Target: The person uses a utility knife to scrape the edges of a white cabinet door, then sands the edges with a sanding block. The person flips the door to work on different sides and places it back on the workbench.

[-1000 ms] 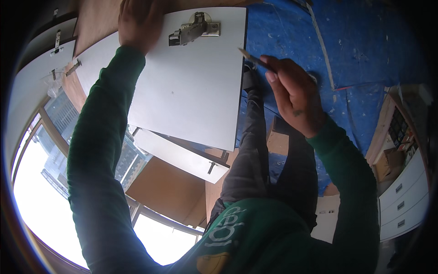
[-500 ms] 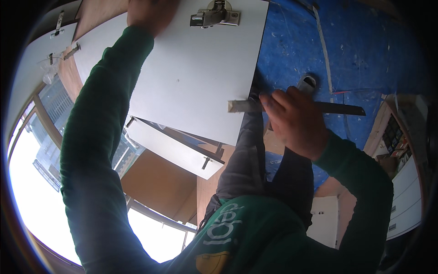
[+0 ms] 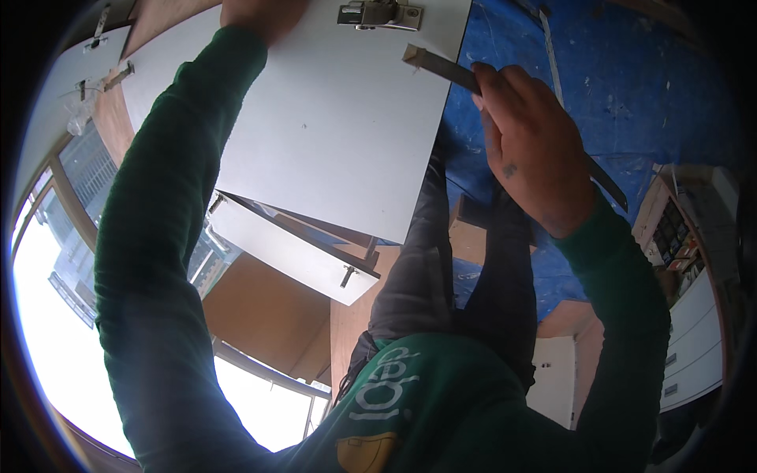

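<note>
A white cabinet door panel lies in front of me, with a metal cabinet hinge fixed near its far edge. My right hand is closed around a long, flat, dark grey strip. One pale, worn end of the strip reaches over the panel's right edge, just below the hinge. Its other end sticks out behind my wrist. My left hand is at the far left part of the panel, cut off by the top edge of the picture, so its fingers are hidden.
A blue, paint-specked floor covering spreads to the right. Below the panel is a smaller white board with metal fittings, near a brown cardboard sheet. White drawers stand at the far right, windows at the left.
My right hand has moved away from me with the strip, bringing its pale end up toward the hinge and tilting it. My left hand stays near the top edge.
</note>
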`<move>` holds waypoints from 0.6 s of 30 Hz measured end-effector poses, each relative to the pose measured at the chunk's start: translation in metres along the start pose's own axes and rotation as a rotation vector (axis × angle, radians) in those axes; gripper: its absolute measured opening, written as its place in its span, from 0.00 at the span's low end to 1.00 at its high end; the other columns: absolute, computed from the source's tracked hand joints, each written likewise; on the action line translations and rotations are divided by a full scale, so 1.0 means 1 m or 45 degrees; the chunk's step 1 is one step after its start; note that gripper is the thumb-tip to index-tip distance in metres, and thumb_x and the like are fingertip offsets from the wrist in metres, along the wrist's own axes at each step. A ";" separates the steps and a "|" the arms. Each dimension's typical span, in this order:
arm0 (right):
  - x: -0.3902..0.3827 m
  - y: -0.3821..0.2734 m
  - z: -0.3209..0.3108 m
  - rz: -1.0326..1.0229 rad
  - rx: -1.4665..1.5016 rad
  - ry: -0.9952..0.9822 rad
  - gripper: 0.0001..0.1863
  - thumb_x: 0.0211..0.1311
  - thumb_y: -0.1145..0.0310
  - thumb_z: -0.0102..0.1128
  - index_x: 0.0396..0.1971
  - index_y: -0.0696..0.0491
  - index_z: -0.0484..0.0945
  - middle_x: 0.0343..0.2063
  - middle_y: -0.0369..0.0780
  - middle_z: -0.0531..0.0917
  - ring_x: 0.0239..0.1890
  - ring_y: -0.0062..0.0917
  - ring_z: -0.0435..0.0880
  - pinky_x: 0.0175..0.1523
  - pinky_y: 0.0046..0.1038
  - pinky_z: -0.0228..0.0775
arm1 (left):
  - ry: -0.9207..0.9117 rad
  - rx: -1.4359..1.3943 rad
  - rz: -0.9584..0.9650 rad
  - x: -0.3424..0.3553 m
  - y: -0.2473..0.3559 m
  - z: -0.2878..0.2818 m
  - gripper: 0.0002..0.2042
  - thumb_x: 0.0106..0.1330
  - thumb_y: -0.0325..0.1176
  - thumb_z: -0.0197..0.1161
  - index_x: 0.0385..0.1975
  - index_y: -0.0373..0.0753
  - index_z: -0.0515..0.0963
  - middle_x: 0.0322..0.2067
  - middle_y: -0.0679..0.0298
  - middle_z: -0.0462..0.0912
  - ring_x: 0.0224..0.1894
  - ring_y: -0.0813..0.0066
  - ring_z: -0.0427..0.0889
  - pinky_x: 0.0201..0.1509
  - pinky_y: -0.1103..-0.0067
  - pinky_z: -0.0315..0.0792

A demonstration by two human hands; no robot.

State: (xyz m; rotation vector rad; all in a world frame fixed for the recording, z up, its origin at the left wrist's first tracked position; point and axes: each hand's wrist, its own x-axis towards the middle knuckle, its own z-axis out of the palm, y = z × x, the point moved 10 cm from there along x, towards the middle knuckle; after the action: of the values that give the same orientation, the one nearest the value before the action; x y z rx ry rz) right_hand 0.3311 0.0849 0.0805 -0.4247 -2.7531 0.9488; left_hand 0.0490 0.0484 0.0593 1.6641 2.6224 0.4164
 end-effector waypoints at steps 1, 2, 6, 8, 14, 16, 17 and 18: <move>-0.012 -0.010 0.013 0.017 0.017 -0.134 0.16 0.64 0.75 0.65 0.50 0.59 0.77 0.35 0.42 0.77 0.37 0.34 0.79 0.41 0.35 0.77 | -0.003 -0.006 -0.015 0.000 -0.001 0.000 0.28 0.74 0.42 0.57 0.69 0.31 0.69 0.70 0.46 0.70 0.73 0.48 0.67 0.78 0.64 0.59; -0.027 -0.022 0.024 0.033 0.033 -0.267 0.18 0.65 0.74 0.65 0.54 0.60 0.76 0.35 0.42 0.77 0.39 0.35 0.79 0.42 0.36 0.76 | -0.005 -0.011 -0.029 -0.001 -0.002 -0.001 0.28 0.74 0.42 0.57 0.69 0.31 0.69 0.70 0.47 0.70 0.73 0.48 0.66 0.78 0.64 0.59; -0.065 -0.052 0.042 -0.028 0.136 -0.472 0.20 0.66 0.68 0.65 0.55 0.60 0.79 0.33 0.41 0.76 0.36 0.31 0.78 0.41 0.32 0.76 | 0.004 -0.016 -0.015 0.004 0.001 0.003 0.28 0.74 0.42 0.57 0.68 0.32 0.69 0.70 0.47 0.70 0.73 0.49 0.66 0.78 0.64 0.59; -0.056 -0.037 0.030 0.040 0.201 -0.357 0.20 0.68 0.67 0.65 0.55 0.62 0.79 0.33 0.42 0.77 0.36 0.32 0.79 0.41 0.32 0.76 | -0.007 0.005 -0.006 0.003 0.002 0.006 0.28 0.73 0.42 0.58 0.68 0.32 0.69 0.70 0.47 0.70 0.73 0.49 0.67 0.79 0.64 0.59; 0.008 0.024 -0.003 0.204 0.207 -0.094 0.20 0.70 0.66 0.66 0.53 0.64 0.79 0.34 0.43 0.79 0.38 0.33 0.79 0.42 0.34 0.75 | -0.003 -0.006 -0.032 0.000 0.000 0.001 0.28 0.73 0.42 0.58 0.68 0.31 0.69 0.70 0.46 0.70 0.72 0.49 0.67 0.78 0.64 0.59; 0.003 0.020 0.004 0.131 0.182 -0.077 0.19 0.70 0.66 0.66 0.53 0.64 0.79 0.34 0.42 0.78 0.37 0.33 0.79 0.41 0.33 0.75 | 0.004 -0.012 -0.012 0.000 -0.001 0.002 0.28 0.73 0.42 0.58 0.68 0.31 0.69 0.70 0.46 0.70 0.72 0.48 0.67 0.78 0.64 0.59; -0.007 0.010 0.012 0.103 0.199 -0.127 0.19 0.70 0.65 0.66 0.52 0.64 0.79 0.34 0.42 0.77 0.36 0.33 0.79 0.41 0.33 0.75 | 0.015 -0.009 0.012 0.000 -0.001 0.002 0.28 0.73 0.42 0.58 0.68 0.31 0.69 0.70 0.46 0.70 0.72 0.48 0.67 0.78 0.64 0.59; -0.027 -0.007 0.022 0.071 0.217 -0.177 0.19 0.70 0.64 0.66 0.52 0.63 0.80 0.34 0.41 0.77 0.36 0.33 0.78 0.40 0.33 0.74 | 0.028 -0.003 0.033 -0.001 -0.001 0.000 0.28 0.73 0.42 0.58 0.68 0.31 0.69 0.70 0.46 0.70 0.72 0.48 0.67 0.78 0.64 0.59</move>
State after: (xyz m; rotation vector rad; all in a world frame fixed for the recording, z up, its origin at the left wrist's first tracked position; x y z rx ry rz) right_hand 0.3488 0.0588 0.0656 -0.4233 -2.7637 1.2608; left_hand 0.0483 0.0474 0.0586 1.7047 2.6171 0.4411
